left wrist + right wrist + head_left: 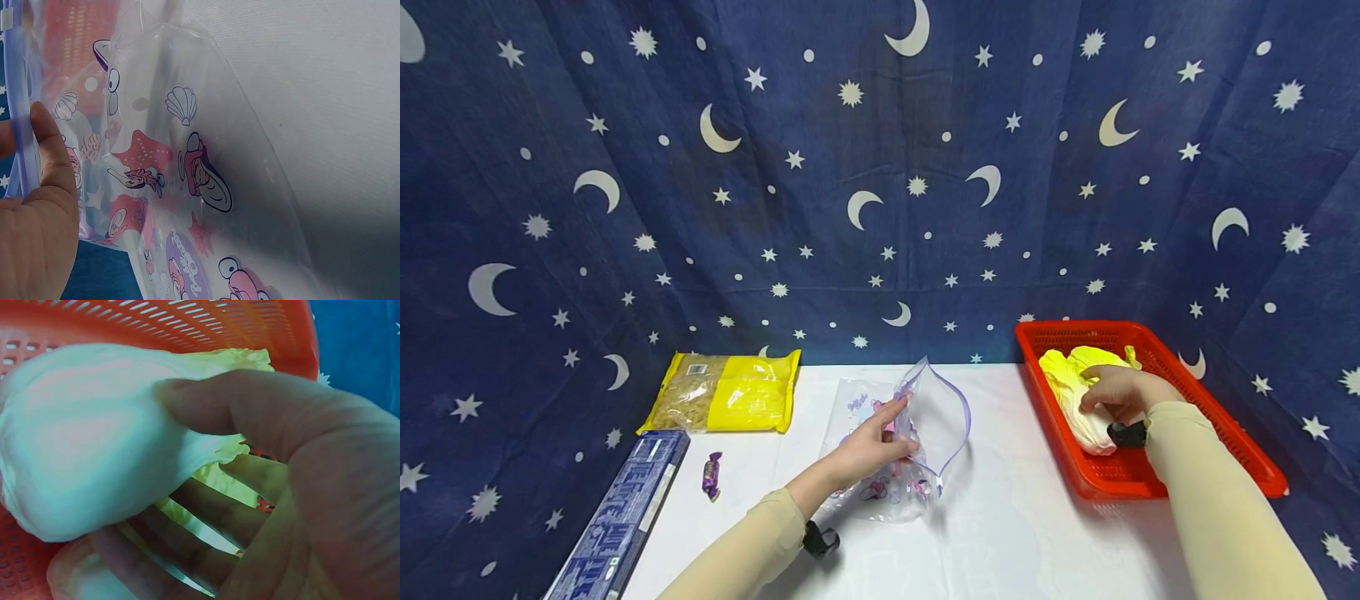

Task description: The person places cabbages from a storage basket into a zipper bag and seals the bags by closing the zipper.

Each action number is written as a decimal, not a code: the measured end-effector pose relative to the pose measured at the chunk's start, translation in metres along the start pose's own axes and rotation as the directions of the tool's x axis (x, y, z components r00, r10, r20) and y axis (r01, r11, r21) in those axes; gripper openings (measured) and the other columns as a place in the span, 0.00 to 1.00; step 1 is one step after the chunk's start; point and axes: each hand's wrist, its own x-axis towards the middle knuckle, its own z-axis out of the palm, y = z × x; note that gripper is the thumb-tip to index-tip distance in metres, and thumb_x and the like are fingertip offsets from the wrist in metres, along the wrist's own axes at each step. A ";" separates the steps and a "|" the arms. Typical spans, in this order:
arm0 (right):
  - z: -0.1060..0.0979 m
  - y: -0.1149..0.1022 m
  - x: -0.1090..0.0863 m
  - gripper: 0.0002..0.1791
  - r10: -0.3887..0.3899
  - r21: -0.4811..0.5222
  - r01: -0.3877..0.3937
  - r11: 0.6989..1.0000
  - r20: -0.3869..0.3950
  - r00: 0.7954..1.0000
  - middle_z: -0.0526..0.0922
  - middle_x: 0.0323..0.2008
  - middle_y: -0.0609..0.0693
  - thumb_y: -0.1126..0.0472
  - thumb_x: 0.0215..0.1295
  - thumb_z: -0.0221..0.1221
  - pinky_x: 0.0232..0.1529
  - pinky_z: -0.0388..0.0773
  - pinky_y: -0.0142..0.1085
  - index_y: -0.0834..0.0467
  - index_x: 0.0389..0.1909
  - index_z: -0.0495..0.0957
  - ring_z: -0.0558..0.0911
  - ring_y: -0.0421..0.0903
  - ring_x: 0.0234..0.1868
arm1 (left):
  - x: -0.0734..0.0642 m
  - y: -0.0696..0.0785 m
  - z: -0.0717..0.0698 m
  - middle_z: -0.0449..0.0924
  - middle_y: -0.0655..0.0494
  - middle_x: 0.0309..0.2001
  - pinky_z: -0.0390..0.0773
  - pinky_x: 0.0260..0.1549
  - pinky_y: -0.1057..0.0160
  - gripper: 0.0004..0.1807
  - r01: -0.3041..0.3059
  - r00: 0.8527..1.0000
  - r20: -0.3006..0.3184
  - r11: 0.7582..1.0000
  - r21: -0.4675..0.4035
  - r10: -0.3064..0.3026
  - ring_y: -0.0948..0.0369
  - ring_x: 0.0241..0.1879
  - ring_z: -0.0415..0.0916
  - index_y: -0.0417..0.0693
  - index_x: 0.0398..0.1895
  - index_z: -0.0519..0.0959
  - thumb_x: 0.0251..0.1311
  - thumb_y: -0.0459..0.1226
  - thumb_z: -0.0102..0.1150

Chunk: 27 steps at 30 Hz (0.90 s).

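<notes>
My left hand [867,452] pinches the mouth of a clear zip bag [874,502] printed with pink cartoon figures, shells and starfish. The bag's purple zip strip [24,125] runs between thumb and fingers in the left wrist view, and its mouth gapes toward the right. On the other side, my right hand [1123,392] grips a small napa cabbage [94,437] inside the red basket [1232,442]. The thumb lies on top of its white base and the fingers curl beneath. Part of a second cabbage [81,572] shows under the fingers.
At the back left lies a yellow bag of pasta [745,396]. A long blue box [617,525] runs along the left edge, with a purple wrapped candy [711,476] beside it. A dark blue curtain [880,217] with moons and stars encloses the white table [992,542].
</notes>
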 end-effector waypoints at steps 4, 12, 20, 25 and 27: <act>-0.002 -0.002 -0.004 0.52 0.024 0.006 -0.024 1.000 0.024 0.999 0.71 0.44 0.63 0.59 0.60 0.66 0.39 0.84 0.43 0.71 0.76 0.45 0.77 0.54 0.37 | 0.001 -0.001 0.000 0.37 0.48 0.83 0.81 0.54 0.47 0.46 0.001 1.000 0.008 1.000 -0.011 -0.001 0.58 0.45 0.80 0.58 0.83 0.54 0.65 0.38 0.68; 0.001 -0.004 -0.004 0.60 0.014 -0.002 -0.014 1.000 0.054 0.998 0.63 0.56 0.74 0.53 0.61 0.69 0.41 0.84 0.45 0.69 0.78 0.36 0.74 0.60 0.45 | 0.001 -0.001 0.001 0.38 0.49 0.83 0.81 0.55 0.49 0.46 0.006 1.000 0.019 1.000 0.003 -0.006 0.58 0.46 0.81 0.58 0.83 0.53 0.66 0.39 0.67; 0.008 -0.007 0.002 0.62 0.057 0.020 -0.058 0.998 0.043 0.997 0.51 0.66 0.78 0.54 0.60 0.70 0.46 0.85 0.50 0.65 0.80 0.33 0.69 0.66 0.55 | -0.002 0.001 0.001 0.47 0.48 0.81 0.81 0.54 0.50 0.46 0.013 1.000 0.014 1.000 0.025 -0.014 0.58 0.45 0.81 0.59 0.83 0.53 0.66 0.40 0.67; 0.008 -0.007 0.003 0.62 0.063 0.027 -0.064 0.998 0.042 0.997 0.49 0.67 0.79 0.55 0.61 0.70 0.45 0.85 0.50 0.64 0.80 0.34 0.68 0.67 0.55 | -0.003 0.001 0.001 0.47 0.48 0.81 0.80 0.55 0.49 0.46 0.009 1.000 0.028 1.000 0.012 -0.009 0.57 0.45 0.82 0.59 0.83 0.53 0.66 0.40 0.66; 0.008 -0.007 0.003 0.62 0.063 0.033 -0.065 0.997 0.043 0.997 0.47 0.68 0.79 0.55 0.60 0.70 0.45 0.85 0.51 0.64 0.80 0.34 0.67 0.68 0.57 | -0.002 0.001 0.001 0.48 0.47 0.80 0.81 0.55 0.51 0.46 0.008 0.999 0.035 1.000 -0.006 -0.008 0.57 0.45 0.83 0.58 0.83 0.52 0.67 0.39 0.66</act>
